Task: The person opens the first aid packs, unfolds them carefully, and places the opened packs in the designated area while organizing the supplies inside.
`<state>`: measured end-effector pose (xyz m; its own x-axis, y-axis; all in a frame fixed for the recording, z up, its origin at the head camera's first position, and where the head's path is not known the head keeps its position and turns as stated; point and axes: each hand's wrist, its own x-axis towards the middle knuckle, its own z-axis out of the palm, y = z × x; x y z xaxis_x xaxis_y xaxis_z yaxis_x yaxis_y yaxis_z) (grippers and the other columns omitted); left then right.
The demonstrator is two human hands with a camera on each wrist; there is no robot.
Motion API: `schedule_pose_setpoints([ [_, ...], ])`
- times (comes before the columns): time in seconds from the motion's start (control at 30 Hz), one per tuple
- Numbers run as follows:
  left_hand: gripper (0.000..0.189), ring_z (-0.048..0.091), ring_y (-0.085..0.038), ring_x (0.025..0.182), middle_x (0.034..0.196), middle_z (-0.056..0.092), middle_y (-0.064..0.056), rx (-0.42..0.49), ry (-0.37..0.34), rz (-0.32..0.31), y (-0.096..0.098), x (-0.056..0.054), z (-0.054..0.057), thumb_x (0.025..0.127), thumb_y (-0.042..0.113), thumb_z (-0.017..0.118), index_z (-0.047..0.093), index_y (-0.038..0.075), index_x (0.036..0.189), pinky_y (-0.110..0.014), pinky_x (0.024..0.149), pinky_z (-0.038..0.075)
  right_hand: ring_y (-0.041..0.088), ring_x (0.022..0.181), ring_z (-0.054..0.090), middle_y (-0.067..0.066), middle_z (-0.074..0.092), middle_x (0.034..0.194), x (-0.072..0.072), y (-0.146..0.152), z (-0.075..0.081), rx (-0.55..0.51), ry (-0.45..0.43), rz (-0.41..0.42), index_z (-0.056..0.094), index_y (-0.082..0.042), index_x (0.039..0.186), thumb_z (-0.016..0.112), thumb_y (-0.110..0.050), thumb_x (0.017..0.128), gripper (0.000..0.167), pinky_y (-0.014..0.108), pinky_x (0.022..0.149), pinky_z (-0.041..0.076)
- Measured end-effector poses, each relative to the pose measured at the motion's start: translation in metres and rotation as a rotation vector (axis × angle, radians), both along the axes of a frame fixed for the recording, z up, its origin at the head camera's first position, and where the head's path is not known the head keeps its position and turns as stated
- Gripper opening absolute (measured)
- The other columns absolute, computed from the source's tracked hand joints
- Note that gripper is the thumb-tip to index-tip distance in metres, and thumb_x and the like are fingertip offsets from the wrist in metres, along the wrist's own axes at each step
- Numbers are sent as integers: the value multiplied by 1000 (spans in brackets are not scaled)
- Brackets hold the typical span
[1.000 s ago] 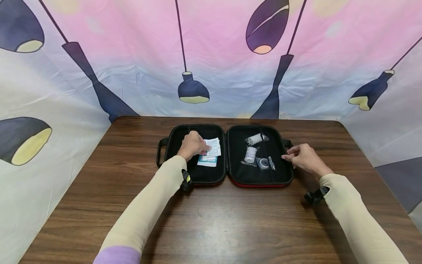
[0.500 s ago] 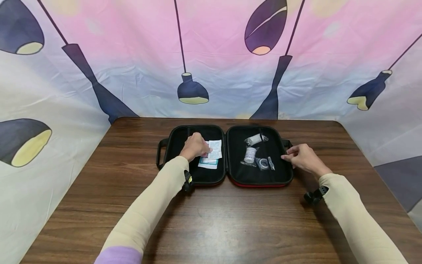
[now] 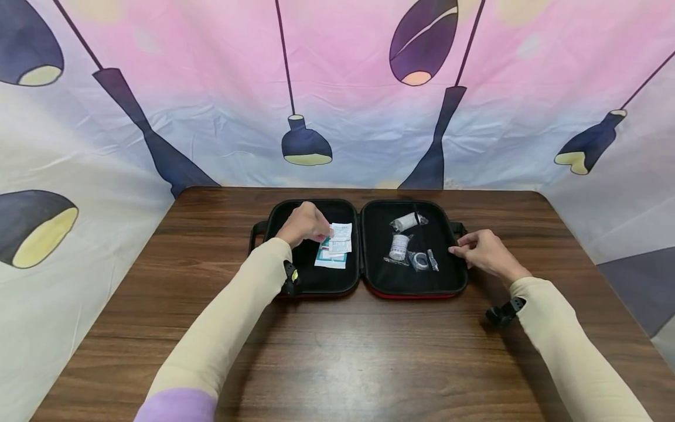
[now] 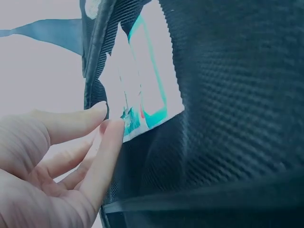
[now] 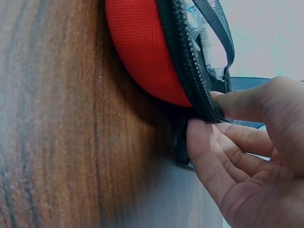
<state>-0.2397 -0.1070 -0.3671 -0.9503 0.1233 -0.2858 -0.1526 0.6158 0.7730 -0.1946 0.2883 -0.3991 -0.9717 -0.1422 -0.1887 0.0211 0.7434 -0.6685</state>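
A black-lined zippered case (image 3: pixel 337 287) with a red outer shell lies unfolded on the table. In its left half lie white paper sachets with teal print (image 3: pixel 331 259), partly overlapping. My left hand (image 3: pixel 304 224) is at their left edge; in the left wrist view its thumb and index finger (image 4: pixel 113 137) are close together beside the sachets (image 4: pixel 152 80), and the head view shows it drawn back from them. My right hand (image 3: pixel 482 253) pinches the case's right rim; the right wrist view shows thumb and fingers on either side of the zipper edge (image 5: pixel 204 90).
The case's right half holds a wrapped white roll (image 3: pixel 408 221), a second white roll (image 3: pixel 399 247), a clear-bagged ring-shaped item (image 3: pixel 420 261) and a small slim packet (image 3: pixel 433 259). Carry handles (image 3: pixel 257 237) stick out at both sides. A printed cloth (image 3: pixel 227 146) hangs behind the wooden table (image 3: pixel 337 351).
My left hand first shifts slightly right with the upper sachet, then lets go and draws back up and left, leaving the sachets lying. The right hand stays at the rim.
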Motion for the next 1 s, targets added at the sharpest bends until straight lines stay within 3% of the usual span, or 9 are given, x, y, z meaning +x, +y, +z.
schedule_pose_setpoints([
  [0.4, 29, 71, -28, 90, 112, 69, -23, 204, -32, 62, 3, -13, -20, 87, -4, 77, 69, -10, 114, -34, 80, 61, 20, 66, 64, 11, 67, 84, 0, 0, -2, 2, -2, -4, 61, 14, 125, 69, -29, 99, 51, 31, 65, 50],
  [0.67, 29, 70, -25, 82, 108, 69, -21, 184, 10, 81, 8, -14, -23, 85, -2, 80, 70, -6, 112, -33, 75, 62, 20, 65, 64, 10, 66, 82, 0, 1, -1, -2, 14, -6, 62, 14, 123, 69, -26, 98, 47, 31, 66, 51],
  [0.83, 26, 72, -28, 85, 106, 70, -22, 187, 55, 71, 10, -11, -24, 85, -3, 78, 70, -7, 110, -35, 76, 62, 20, 66, 63, 10, 66, 82, 0, 1, -2, -4, 13, -3, 62, 14, 124, 69, -25, 98, 47, 32, 66, 50],
  [1.0, 17, 71, -28, 89, 107, 70, -21, 195, 53, 88, 9, -12, -23, 89, -3, 73, 73, -7, 106, -34, 78, 61, 20, 67, 64, 11, 66, 86, 0, 1, -2, -6, -5, -9, 61, 13, 126, 69, -28, 99, 50, 32, 66, 51],
])
